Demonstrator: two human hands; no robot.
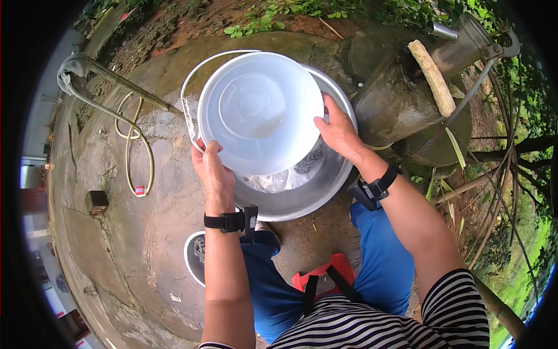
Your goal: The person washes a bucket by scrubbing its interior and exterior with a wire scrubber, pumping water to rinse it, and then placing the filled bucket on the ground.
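Observation:
A white plastic bucket with a wire handle is tilted so that I look into it; a little cloudy water seems to lie inside. My left hand grips its lower left rim, close to where the handle joins. On the opposite side my right hand clasps the rim, thumb toward the inside. Beneath the bucket stands a wide metal basin, partly covered by it. Foamy water and something dark show in the basin, too unclear to name.
At the right are a metal hand pump on a concrete block and a corncob. A hose lies on the concrete ground at left. Near my left forearm is a white-rimmed bucket with dark contents. A red stool shows below me.

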